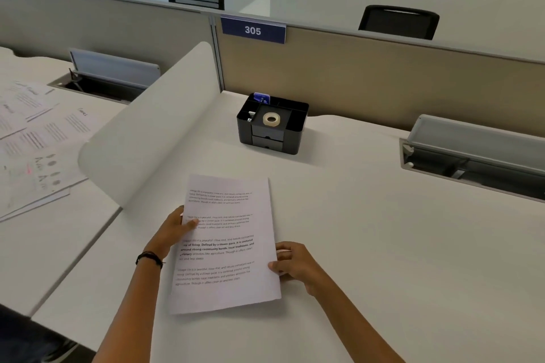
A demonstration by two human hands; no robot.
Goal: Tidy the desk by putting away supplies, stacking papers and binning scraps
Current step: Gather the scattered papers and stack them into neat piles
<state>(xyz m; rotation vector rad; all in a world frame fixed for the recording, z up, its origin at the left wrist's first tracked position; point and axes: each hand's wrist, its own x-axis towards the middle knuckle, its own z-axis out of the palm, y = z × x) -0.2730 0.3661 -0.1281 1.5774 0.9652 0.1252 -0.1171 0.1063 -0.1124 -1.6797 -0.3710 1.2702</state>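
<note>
A stack of printed white papers (pixel 227 244) lies on the white desk (pixel 368 244) in front of me. My left hand (pixel 172 230) grips its left edge, thumb on top of the text. At the right edge, my right hand (pixel 295 264) pinches the stack near the lower corner. Further back stands a black desk organiser (pixel 272 124) with a roll of clear tape (pixel 272 119) on its top tray, a blue item (pixel 262 97) in a rear compartment and small clips at the left.
A curved white divider (pixel 153 132) separates my desk from the left desk, where several printed sheets (pixel 32 138) lie spread out. A beige partition with a "305" sign (pixel 253 30) runs along the back. An open cable tray (pixel 474 156) sits at the right.
</note>
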